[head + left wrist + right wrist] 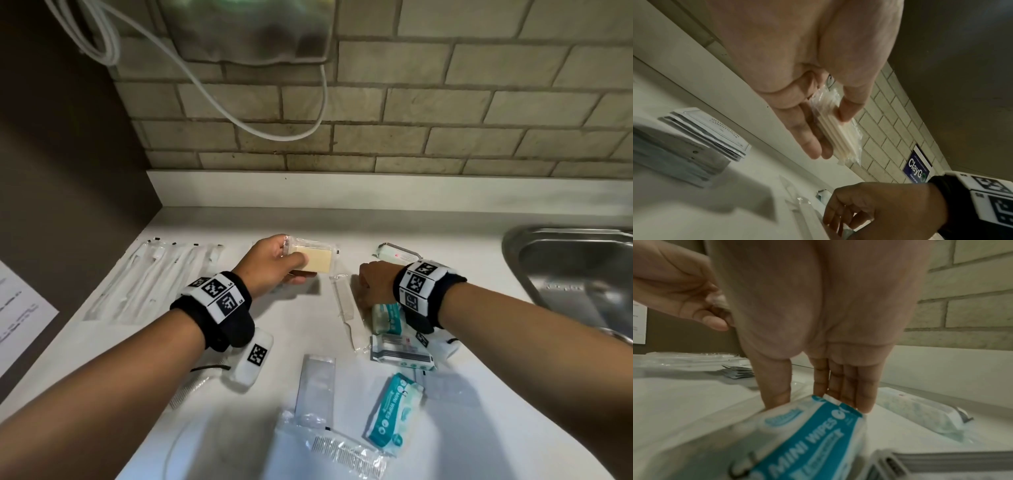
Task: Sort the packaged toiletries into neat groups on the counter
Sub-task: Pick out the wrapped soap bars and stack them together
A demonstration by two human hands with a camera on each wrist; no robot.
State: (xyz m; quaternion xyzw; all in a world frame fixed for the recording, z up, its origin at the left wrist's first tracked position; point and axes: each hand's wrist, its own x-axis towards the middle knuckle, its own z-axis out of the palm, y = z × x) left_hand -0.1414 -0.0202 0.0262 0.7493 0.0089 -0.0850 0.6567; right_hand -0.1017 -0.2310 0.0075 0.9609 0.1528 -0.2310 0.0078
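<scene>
Right hand (818, 321) grips "MINI WIPES" pack (809, 434); wall sign (917, 170) "ClayGo".

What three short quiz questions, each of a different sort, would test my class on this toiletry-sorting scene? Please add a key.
1. True or false: the left hand holds a clear packet of cream-coloured sticks above the counter.
2. Multiple choice: the right hand has its thumb and fingers on either side of the end of
A. a comb
B. a teal mini wipes pack
C. a sachet
3. Fill in: the steel sink lies on the person's ____ side.

Key
1. True; the thumb and fingers pinch the packet.
2. B; the right wrist view shows the fingertips at that pack's end.
3. Right.
</scene>
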